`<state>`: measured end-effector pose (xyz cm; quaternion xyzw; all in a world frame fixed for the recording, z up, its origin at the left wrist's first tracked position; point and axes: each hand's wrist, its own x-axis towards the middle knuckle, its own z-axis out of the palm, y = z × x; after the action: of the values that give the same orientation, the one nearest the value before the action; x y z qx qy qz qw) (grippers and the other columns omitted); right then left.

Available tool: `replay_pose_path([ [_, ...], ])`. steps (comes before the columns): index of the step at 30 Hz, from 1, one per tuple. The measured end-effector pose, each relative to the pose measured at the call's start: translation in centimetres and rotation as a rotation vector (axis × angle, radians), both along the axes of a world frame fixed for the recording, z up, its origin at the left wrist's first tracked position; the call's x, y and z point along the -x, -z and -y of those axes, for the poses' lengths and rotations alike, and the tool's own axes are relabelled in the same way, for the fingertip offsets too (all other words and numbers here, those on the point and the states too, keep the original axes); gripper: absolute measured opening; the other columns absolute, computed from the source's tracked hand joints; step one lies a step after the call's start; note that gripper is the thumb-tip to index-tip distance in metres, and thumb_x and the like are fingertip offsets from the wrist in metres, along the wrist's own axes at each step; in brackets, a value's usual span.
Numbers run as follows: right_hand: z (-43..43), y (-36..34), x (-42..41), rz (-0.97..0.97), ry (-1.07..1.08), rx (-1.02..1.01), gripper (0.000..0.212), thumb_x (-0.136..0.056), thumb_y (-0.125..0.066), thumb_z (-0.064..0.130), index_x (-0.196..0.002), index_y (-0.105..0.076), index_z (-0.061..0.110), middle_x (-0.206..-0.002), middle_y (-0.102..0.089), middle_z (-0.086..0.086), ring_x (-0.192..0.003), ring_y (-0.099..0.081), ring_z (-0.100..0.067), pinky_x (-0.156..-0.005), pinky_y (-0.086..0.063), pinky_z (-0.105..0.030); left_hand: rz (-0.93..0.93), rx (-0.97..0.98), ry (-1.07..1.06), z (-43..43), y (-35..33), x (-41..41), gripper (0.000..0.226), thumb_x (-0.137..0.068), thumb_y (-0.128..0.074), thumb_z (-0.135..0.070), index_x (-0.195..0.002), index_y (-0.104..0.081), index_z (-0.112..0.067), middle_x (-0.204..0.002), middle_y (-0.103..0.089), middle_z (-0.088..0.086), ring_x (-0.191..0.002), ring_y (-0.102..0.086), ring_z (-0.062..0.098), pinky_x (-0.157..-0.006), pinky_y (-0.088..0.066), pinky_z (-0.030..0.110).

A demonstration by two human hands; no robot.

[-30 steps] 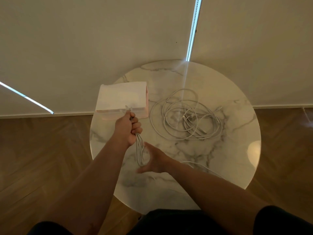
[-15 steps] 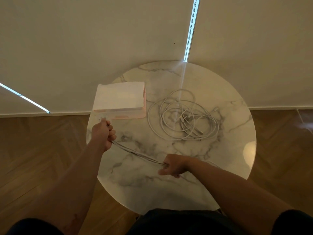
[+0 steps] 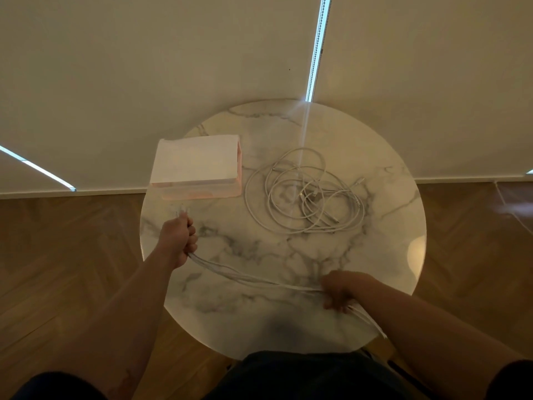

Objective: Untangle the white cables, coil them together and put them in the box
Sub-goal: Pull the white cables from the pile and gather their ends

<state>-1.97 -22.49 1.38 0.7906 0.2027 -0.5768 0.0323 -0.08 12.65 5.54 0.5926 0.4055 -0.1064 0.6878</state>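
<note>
The drawn-out strands [image 3: 253,280] of white cable lie in a shallow line over the near part of the marble table [image 3: 415,255]. Their long axis runs from upper left to lower right, and they are stretched between 2 hands. The left hand [image 3: 180,241] has its fingers curled tight round 1 end, and short plug ends poke out above the fist toward the box [image 3: 199,168]. The right hand [image 3: 340,290] folds its fingers over the strands by the near right edge, and loose tails trail past it off the rim.

We judge the left hand to be the anchor for coiling, and it is also the hand nearer the box. The remaining tangle [image 3: 305,194] lies just right of the box, well apart from both hands, and we count it as not yet undone. We see nothing between the hands to block a loop. A wooden floor [image 3: 72,269] lies around the table.
</note>
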Motion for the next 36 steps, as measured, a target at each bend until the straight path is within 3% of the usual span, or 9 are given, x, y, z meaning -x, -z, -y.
replay_pose_path([
  [3, 0.6, 0.0, -0.1, 0.052, 0.066, -0.070, 0.031, -0.089, -0.067, 0.035, -0.102, -0.062, 0.006, -0.105, -0.068, -0.018, -0.104, -0.066, -0.032, -0.085, -0.052, -0.036, -0.009, -0.082, 0.099, -0.4, -0.1, 0.1, 0.041, -0.106, -0.030, -0.037, -0.070, -0.037, -0.019, -0.044, -0.025, -0.007, -0.033, -0.018, 0.007, -0.034, -0.017, 0.015],
  [6, 1.3, -0.4, -0.1, -0.199, 0.169, 0.021, 0.036, -0.089, -0.068, 0.038, -0.083, -0.066, 0.003, -0.075, -0.069, -0.011, -0.067, -0.071, -0.022, -0.066, -0.060, -0.037, -0.025, -0.168, 0.180, -0.5, 0.1, 0.3, 0.041, -0.106, -0.032, -0.034, -0.069, -0.038, -0.018, -0.045, -0.027, -0.006, -0.033, -0.020, 0.008, -0.035, -0.017, 0.016],
  [12, 2.2, -1.5, -1.0, -0.205, 0.181, 0.125, 0.038, -0.094, -0.060, 0.038, -0.071, -0.046, 0.011, -0.063, -0.043, -0.005, -0.047, -0.040, -0.017, -0.046, -0.040, -0.027, -0.096, -0.315, 0.339, -0.4, 1.2, 1.2, 0.035, -0.103, -0.036, -0.025, -0.071, -0.043, -0.016, -0.050, -0.028, -0.002, -0.035, -0.021, 0.010, -0.041, -0.017, 0.016],
  [14, 1.8, -1.2, -1.2, -0.041, 0.187, 0.024, 0.035, -0.092, -0.060, 0.041, -0.088, -0.056, 0.007, -0.079, -0.053, -0.008, -0.055, -0.049, -0.017, -0.046, -0.045, -0.027, -0.099, -0.363, 0.423, 0.0, 1.7, 1.5, 0.034, -0.102, -0.038, -0.026, -0.071, -0.045, -0.015, -0.049, -0.031, -0.002, -0.035, -0.023, 0.011, -0.041, -0.018, 0.015],
  [16, 0.8, -0.4, -1.3, 0.076, 0.178, -0.121, 0.034, -0.090, -0.061, 0.037, -0.107, -0.055, 0.009, -0.106, -0.058, -0.011, -0.081, -0.058, -0.020, -0.067, -0.053, -0.030, -0.091, -0.424, 0.510, 0.5, 2.1, 1.7, 0.037, -0.103, -0.040, -0.029, -0.069, -0.047, -0.014, -0.047, -0.036, -0.003, -0.036, -0.027, 0.012, -0.040, -0.021, 0.015],
  [21, -0.1, 1.2, -0.7, 0.174, 0.027, -0.166, 0.038, -0.091, -0.058, 0.015, -0.127, -0.050, 0.009, -0.134, -0.053, -0.015, -0.121, -0.053, -0.031, -0.096, -0.044, -0.035, -0.001, -0.675, 0.685, 1.9, 2.8, 1.5, 0.042, -0.103, -0.042, -0.029, -0.064, -0.050, -0.016, -0.052, -0.049, -0.001, -0.049, -0.042, 0.018, -0.053, -0.032, 0.031],
  [25, -0.3, 1.0, -0.6, 0.239, -0.138, 0.019, 0.049, -0.091, -0.061, 0.020, -0.137, -0.047, 0.011, -0.138, -0.049, -0.014, -0.124, -0.053, -0.032, -0.097, -0.045, -0.040, 0.064, -0.744, 0.572, 1.0, 3.1, 0.5, 0.042, -0.103, -0.040, -0.028, -0.065, -0.053, -0.016, -0.060, -0.054, 0.004, -0.061, -0.048, 0.024, -0.065, -0.038, 0.036],
  [30, -1.3, 1.9, 0.5, -0.037, -0.255, 0.118, 0.050, -0.085, -0.075, 0.020, -0.123, -0.059, -0.007, -0.131, -0.057, -0.021, -0.104, -0.057, -0.029, -0.089, -0.047, -0.037, 0.028, -0.683, 0.600, 1.4, 3.9, -0.3, 0.042, -0.102, -0.042, -0.029, -0.064, -0.051, -0.014, -0.057, -0.053, 0.003, -0.057, -0.048, 0.024, -0.063, -0.040, 0.036],
  [36, -0.2, 1.7, -0.1, 0.138, -0.234, 0.038, 0.089, -0.075, -0.079, 0.046, -0.143, -0.038, 0.006, -0.142, -0.043, -0.017, -0.128, -0.047, -0.036, -0.103, -0.042, -0.044, -0.037, -0.679, 0.782, 2.8, 5.5, 0.9, 0.042, -0.102, -0.042, -0.029, -0.061, -0.049, -0.019, -0.056, -0.051, 0.001, -0.057, -0.046, 0.020, -0.062, -0.035, 0.032],
])
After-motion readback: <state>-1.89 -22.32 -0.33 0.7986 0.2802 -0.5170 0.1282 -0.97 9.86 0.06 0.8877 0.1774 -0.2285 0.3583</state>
